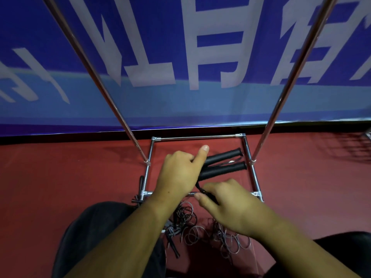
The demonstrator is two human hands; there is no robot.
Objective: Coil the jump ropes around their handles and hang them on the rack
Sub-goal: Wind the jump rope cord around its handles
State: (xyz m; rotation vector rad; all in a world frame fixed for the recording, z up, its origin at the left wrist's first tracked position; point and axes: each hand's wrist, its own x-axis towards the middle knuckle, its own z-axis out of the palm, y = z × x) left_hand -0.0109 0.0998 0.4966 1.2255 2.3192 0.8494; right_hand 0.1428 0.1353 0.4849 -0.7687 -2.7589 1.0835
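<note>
The blue banner (pixel 180 57) fills everything from nine round to three o'clock, and the red floor (pixel 60 173) lies beneath it. The rack (pixel 197 138) stands straight ahead of me. Its chrome base frame is on the floor at twelve o'clock from my knees, and its two poles rise away toward eleven and one.

Between my knees, at six o'clock, a loose heap of ropes (pixel 190 223) lies tangled on the floor, not yet coiled.

My left hand (pixel 178 173) is over the base frame, fingers wrapped round the near ends of two black handles (pixel 224 164) held side by side. The thumb sticks up toward one o'clock and the handles point off toward two. My right hand (pixel 226 201) sits just at five o'clock of the left, knuckles up, pinching the thin black cord (pixel 198 187) where it leaves the handles.

I judge the handles light, stiff and foam-covered, so they should grip well held around the middle. The cord looks thin, springy and slick, likely to unwind unless I keep it taut. I would hold it close to the handles and feed it round them.
</note>
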